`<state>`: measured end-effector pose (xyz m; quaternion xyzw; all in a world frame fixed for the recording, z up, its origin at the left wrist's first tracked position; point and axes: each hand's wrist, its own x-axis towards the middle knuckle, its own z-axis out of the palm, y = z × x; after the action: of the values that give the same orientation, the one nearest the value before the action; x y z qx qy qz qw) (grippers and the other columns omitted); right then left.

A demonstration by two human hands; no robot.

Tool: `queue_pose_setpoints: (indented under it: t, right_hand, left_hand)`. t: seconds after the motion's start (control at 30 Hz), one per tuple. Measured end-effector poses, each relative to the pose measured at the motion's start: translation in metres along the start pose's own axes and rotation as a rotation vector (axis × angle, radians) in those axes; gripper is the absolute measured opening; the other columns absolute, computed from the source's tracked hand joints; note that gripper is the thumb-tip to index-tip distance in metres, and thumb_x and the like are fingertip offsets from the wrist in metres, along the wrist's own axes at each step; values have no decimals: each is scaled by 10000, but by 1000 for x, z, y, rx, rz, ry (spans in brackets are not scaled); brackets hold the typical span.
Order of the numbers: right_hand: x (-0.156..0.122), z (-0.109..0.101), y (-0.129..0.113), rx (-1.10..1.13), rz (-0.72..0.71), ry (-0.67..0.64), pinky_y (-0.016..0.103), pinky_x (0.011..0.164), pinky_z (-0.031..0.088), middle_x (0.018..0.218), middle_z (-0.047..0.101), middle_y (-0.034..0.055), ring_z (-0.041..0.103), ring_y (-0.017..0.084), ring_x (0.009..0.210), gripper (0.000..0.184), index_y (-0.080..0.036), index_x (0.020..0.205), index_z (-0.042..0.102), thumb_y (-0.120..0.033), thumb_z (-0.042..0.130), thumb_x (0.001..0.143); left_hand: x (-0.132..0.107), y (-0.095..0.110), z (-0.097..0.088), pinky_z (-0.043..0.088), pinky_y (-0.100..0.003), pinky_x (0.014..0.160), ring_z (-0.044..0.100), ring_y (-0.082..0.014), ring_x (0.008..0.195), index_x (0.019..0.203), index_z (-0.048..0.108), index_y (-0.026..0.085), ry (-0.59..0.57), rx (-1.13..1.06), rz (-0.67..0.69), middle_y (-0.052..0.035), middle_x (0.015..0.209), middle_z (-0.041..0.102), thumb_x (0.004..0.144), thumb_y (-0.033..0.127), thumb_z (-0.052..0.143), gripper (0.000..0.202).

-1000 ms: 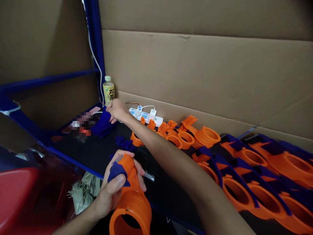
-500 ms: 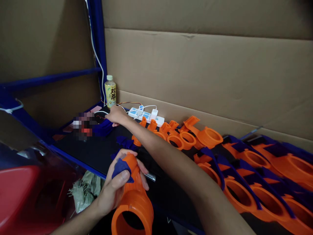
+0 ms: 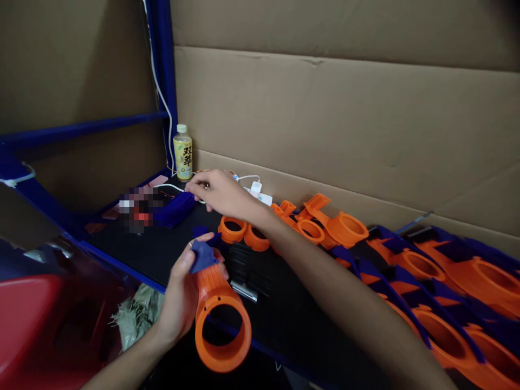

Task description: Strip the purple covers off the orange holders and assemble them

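My left hand (image 3: 181, 292) is closed around the upper end of an orange plastic part (image 3: 213, 295), whose large open ring hangs toward me. A dark blue plastic piece (image 3: 203, 257) covers that upper end, under my left thumb. Farther off, my right hand (image 3: 221, 189) is raised above the table with its thumb and fingers pinched together; whatever is between the tips is too small to make out. Just left of and below those fingertips lies a blue open tray (image 3: 176, 210). Beside the left hand are black strip-like pieces (image 3: 239, 260) and a silvery bar (image 3: 244, 291).
Several orange ringed parts (image 3: 311, 230) stand along the cardboard wall (image 3: 345, 119). More orange parts with blue covers (image 3: 444, 333) crowd the right side. At the back are a yellow-labelled bottle (image 3: 183, 154) and a white power strip (image 3: 265, 199). A red chair (image 3: 28, 330) stands left.
My right hand has moved right and lifted away from beside the blue tray. My left hand has turned the orange part, so its ring faces me more and sits higher.
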<state>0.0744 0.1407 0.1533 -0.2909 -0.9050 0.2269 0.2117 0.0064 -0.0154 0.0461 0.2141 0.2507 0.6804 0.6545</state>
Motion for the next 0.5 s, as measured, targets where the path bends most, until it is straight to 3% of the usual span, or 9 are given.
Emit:
queue_pose_setpoints:
  t: [0.1, 0.23, 0.37, 0.5]
  right_hand:
    - [-51, -18, -13, -13, -148, -53, 225, 709, 436, 940, 687, 20, 600, 85, 736, 282, -176, 1126, 668, -374, 524, 985]
    - [-98, -12, -22, -316, -258, -94, 259, 726, 471, 1105, 665, 70, 630, 143, 902, 355, -173, 1243, 612, -360, 612, 941]
    - [-112, 12, -14, -695, -358, 4, 310, 648, 498, 1079, 674, 155, 656, 214, 942, 382, -49, 1285, 568, -292, 427, 1026]
    - [-109, 27, 0, -806, -458, 62, 315, 638, 532, 1237, 627, 235, 663, 237, 1017, 388, 20, 1286, 547, -200, 369, 1020]
  left_hand:
    - [11, 2, -5, 542, -332, 643, 684, -226, 719, 1217, 617, 162, 98, -30, -52, -73, 854, 697, 897, 534, 571, 492]
    - [20, -4, -12, 529, -285, 631, 662, -177, 681, 1092, 651, 196, 157, 7, -1, -30, 829, 688, 857, 454, 683, 350]
    - [21, -8, -12, 484, -253, 537, 559, -132, 513, 870, 614, 197, 123, 40, -25, 26, 582, 566, 858, 445, 692, 261]
    - [25, -5, -9, 380, -187, 436, 408, -64, 392, 837, 580, 204, 111, 37, 50, 68, 502, 485, 873, 398, 690, 226]
